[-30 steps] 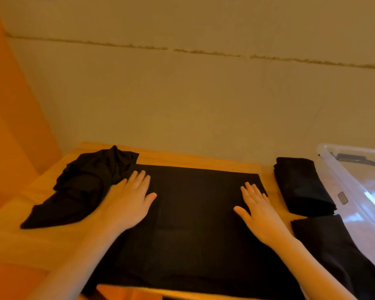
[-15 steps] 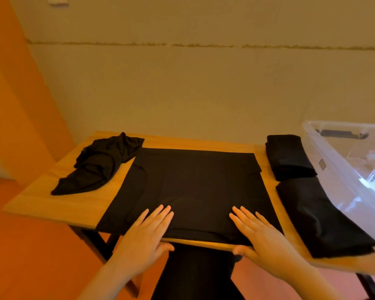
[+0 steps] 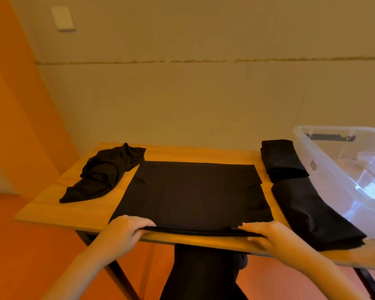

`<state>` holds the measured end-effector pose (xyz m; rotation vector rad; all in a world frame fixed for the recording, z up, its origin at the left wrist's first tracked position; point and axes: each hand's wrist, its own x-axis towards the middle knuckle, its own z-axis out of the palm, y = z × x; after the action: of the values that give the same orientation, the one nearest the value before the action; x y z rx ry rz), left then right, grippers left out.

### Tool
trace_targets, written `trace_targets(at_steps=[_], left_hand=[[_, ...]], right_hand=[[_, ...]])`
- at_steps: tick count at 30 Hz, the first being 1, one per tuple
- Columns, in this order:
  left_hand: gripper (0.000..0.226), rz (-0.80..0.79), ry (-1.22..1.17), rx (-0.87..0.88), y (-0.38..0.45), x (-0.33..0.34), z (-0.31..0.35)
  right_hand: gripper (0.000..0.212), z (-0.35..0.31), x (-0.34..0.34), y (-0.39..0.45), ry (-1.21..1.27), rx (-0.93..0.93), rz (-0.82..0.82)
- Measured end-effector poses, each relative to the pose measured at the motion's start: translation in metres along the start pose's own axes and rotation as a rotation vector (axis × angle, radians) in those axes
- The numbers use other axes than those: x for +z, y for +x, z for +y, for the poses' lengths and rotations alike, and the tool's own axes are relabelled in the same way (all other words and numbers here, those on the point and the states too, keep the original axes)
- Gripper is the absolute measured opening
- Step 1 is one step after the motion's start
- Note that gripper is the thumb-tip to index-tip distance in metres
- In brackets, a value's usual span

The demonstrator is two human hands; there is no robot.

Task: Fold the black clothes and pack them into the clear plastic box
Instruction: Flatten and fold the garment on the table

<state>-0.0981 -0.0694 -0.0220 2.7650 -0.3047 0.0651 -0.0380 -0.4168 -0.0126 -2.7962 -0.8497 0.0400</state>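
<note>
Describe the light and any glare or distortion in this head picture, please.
Head view: warm orange light tints everything; bright glare lies on the clear plastic box; the wide lens bends the wall seam; the flat black garment loses its detail in darkness.

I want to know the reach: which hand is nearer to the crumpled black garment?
Left. The left hand is nearer to the crumpled garment; the right hand, across the spread cloth, is farther.
</note>
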Motion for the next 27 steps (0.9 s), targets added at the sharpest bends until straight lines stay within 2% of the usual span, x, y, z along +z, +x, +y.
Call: trace_targets(at_steps=[1,3,4,6,8,10,12,16,20,23,25,27], left_hand=[[0.031,-0.050,-0.029,-0.034,0.003,-0.011,0.002],[0.023,-0.143,-0.186,-0.099,0.009,-0.033,0.001],[0.026,-0.185,-0.253,-0.120,0.012,-0.043,-0.001],[0.029,-0.231,-0.312,-0.120,0.022,-0.058,-0.010],[0.022,-0.265,-0.387,-0.108,0.036,-0.067,-0.017],[0.016,-0.312,-0.464,-0.127,0.054,-0.073,-0.024],[0.021,-0.355,-0.506,-0.169,0.072,-0.077,-0.033],[0.021,-0.355,-0.556,-0.279,0.117,-0.078,-0.058],[0.026,-0.452,-0.586,-0.358,0.164,-0.076,-0.084],[0.030,-0.537,-0.533,-0.423,0.187,-0.072,-0.101],[0.036,-0.534,-0.483,-0.472,0.195,-0.070,-0.109],[0.031,-0.511,-0.449,-0.519,0.198,-0.069,-0.117]], right_hand=[[0.068,0.004,-0.009,0.000,0.160,0.037,-0.069],[0.021,0.012,-0.025,0.002,0.313,0.026,-0.220],[0.015,0.016,-0.036,0.006,0.371,0.033,-0.286],[0.019,0.022,-0.051,0.018,0.410,0.063,-0.393],[0.018,0.028,-0.062,0.033,0.470,0.109,-0.421],[0.015,0.038,-0.069,0.050,0.536,0.156,-0.405],[0.016,0.047,-0.074,0.070,0.554,0.197,-0.359],[0.018,0.065,-0.076,0.114,0.578,0.301,-0.343],[0.021,0.078,-0.071,0.156,0.546,0.422,-0.317],[0.011,0.090,-0.061,0.182,0.476,0.492,-0.334],[0.007,0.097,-0.052,0.193,0.413,0.578,-0.347],[0.013,0.102,-0.042,0.199,0.333,0.653,-0.328]])
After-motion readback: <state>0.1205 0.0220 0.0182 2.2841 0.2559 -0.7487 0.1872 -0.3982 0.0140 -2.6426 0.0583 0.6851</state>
